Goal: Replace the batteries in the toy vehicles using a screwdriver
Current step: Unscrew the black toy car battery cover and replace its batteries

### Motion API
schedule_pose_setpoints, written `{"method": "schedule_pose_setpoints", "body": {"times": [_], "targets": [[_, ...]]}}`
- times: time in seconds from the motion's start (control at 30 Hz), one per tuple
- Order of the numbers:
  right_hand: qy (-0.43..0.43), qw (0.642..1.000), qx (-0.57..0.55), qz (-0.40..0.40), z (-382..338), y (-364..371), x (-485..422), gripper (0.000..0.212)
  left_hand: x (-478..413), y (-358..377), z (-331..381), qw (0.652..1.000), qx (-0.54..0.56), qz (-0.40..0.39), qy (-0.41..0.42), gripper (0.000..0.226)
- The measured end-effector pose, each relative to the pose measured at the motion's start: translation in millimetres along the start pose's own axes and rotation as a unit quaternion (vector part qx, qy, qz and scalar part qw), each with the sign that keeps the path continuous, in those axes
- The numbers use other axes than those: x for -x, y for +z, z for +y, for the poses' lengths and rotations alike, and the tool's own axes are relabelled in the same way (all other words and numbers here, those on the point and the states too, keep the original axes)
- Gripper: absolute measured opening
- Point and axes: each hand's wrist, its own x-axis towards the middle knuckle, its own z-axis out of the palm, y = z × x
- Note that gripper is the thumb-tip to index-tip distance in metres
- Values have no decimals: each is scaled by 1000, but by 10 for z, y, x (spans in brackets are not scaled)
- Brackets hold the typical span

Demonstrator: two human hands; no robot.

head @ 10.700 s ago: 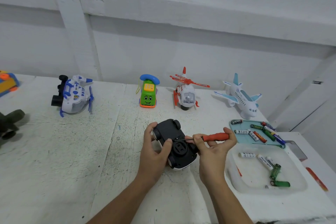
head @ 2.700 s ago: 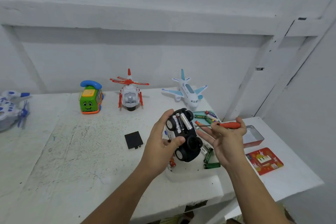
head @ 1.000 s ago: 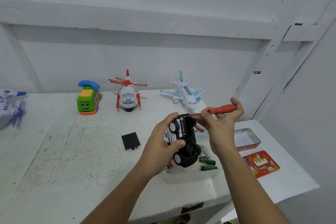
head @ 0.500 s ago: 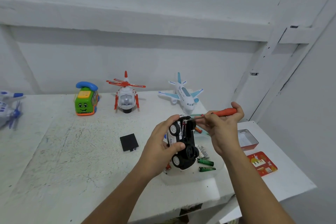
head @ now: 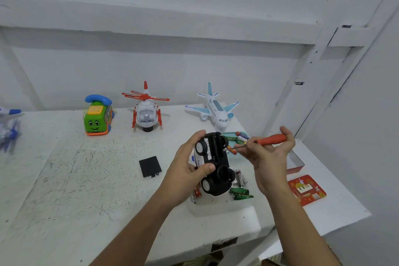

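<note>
My left hand [head: 187,170] grips a black-and-white toy car [head: 213,164] upside down above the table, its wheels up and its battery bay uncovered. My right hand [head: 268,155] holds an orange-handled screwdriver [head: 271,139], whose thin tip reaches the right edge of the car's bay. The car's black battery cover [head: 150,166] lies flat on the table to the left. Loose batteries [head: 240,193] lie in a white tray [head: 216,207] under the car. More batteries [head: 241,136] sit in a teal tray behind it.
A green phone-bus toy [head: 97,116], a red-white helicopter [head: 146,110] and a white-blue plane [head: 214,107] line the back wall. A blue-white toy [head: 8,127] is at the far left. An open tin [head: 296,163] and its red lid [head: 306,189] lie right, near the table edge.
The car has tilted a little further onto its side in my left hand. My right hand dropped slightly, and the screwdriver tip stays at the bay's right edge.
</note>
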Motion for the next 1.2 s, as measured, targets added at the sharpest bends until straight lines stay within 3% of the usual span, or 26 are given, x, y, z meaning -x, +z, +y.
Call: {"method": "schedule_pose_setpoints", "body": {"times": [0.4, 0.67, 0.87, 1.03, 1.2], "targets": [[58, 998, -1, -36, 230, 154, 186, 78, 21, -12, 21, 998, 63, 7, -1, 73], [120, 986, -109, -49, 177, 147, 176, 71, 10, -16, -23, 996, 94, 5, 1, 74], [136, 981, -139, 23, 62, -8, 86, 77, 11, 27, 49, 999, -32, -5, 35, 76], [97, 994, -26, 54, -12, -124, 84, 80, 12, 47, 61, 998, -54, -5, 37, 74], [94, 994, 25, 51, 11, -103, 76, 75, -25, -16, 9, 1000, 7, 24, 5, 71]]}}
